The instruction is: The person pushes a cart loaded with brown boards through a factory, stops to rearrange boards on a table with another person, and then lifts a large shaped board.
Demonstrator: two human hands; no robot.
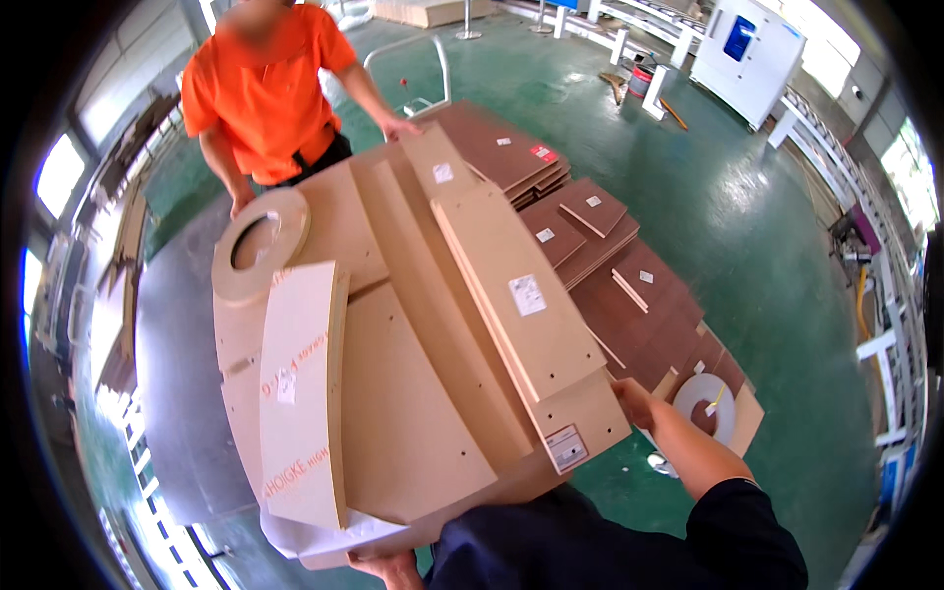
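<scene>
A broad stack of light-brown wooden boards [408,433] spreads in front of me. My right hand [637,401] grips its right edge, next to the labelled end of a long board [580,428]; some fingers are hidden beneath. At the near edge, my left hand [388,568] holds the bottom board [433,531], its fingers mostly out of sight underneath. Long narrow panels [526,295] with paper stickers lie along the right side of the stack. A pale printed board [300,393] rests on the left, below a beige ring-shaped roll [234,280].
Across the stack a person in an orange shirt [265,88] touches its far end with both hands. Dark-brown boards [649,324] are piled at right, with a white roll [726,403] on them. A dark table surface [177,374] lies left. White machinery [747,59] stands far right.
</scene>
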